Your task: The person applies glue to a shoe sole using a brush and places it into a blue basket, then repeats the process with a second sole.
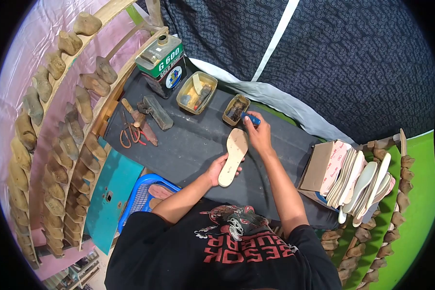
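Left grip [220, 168] on insole [235, 145], tin [236, 109] beyond

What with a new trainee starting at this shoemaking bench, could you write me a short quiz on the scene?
1. True or false: the left hand holds an insole.
2. What does the right hand hold at the small tin? A a spoon; B a blue-handled tool; C a pencil.
3. Fill in: the green can reads G ___.
Key: 1 true; 2 B; 3 600.
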`<state>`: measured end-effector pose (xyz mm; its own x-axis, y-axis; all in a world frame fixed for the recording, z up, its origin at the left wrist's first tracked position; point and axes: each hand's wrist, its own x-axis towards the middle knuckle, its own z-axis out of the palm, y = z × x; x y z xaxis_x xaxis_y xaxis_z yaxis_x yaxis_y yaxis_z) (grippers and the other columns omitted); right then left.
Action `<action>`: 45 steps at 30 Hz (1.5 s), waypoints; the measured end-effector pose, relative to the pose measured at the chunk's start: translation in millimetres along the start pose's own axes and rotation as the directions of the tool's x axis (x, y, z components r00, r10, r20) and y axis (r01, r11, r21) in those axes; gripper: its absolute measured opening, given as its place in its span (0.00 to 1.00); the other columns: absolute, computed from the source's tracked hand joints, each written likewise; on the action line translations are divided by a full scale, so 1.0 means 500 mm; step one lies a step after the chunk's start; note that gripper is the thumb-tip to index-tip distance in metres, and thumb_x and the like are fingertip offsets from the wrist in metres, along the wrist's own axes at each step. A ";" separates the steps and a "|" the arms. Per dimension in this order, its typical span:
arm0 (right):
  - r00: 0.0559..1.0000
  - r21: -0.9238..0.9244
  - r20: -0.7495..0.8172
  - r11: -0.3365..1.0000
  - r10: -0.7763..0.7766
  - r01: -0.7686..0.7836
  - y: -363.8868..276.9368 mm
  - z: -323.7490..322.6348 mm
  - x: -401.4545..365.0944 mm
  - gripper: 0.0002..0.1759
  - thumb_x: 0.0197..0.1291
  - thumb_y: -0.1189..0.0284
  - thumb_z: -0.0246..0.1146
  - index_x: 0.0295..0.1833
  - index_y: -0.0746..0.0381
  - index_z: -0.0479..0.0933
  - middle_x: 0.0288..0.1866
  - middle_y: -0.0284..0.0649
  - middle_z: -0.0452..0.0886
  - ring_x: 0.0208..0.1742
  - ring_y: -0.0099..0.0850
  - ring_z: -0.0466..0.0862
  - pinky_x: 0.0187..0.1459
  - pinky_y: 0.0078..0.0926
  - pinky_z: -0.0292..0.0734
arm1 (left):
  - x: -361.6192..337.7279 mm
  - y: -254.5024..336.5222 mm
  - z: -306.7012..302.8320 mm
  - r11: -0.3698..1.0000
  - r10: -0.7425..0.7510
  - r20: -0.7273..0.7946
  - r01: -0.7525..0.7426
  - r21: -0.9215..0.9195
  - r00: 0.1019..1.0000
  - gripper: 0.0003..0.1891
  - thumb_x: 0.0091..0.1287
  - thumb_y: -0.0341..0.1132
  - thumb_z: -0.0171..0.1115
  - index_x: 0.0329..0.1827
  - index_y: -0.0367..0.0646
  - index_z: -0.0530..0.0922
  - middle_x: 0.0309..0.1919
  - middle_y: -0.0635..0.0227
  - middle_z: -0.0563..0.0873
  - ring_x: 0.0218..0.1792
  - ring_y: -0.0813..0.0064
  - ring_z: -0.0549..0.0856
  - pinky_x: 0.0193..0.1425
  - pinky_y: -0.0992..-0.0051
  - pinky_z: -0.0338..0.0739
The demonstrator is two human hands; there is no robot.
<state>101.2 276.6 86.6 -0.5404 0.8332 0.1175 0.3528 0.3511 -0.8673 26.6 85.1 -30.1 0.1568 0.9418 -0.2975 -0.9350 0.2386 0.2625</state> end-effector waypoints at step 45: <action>0.953 0.563 -0.228 0.826 0.200 -0.039 0.045 -0.190 -0.178 0.15 0.76 0.71 0.66 0.59 0.69 0.78 0.38 0.40 0.85 0.35 0.27 0.87 0.39 0.25 0.84 | 0.026 -0.086 0.096 0.958 -0.048 0.022 0.040 0.283 0.999 0.35 0.83 0.53 0.51 0.89 0.65 0.50 0.64 0.66 0.83 0.50 0.64 0.90 0.50 0.64 0.90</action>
<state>229.6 251.0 102.6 -0.2706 0.9615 0.0487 -0.1176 0.0171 -0.9929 84.1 98.4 -1.0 0.2086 0.9343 -0.2891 -0.7998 0.3331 0.4994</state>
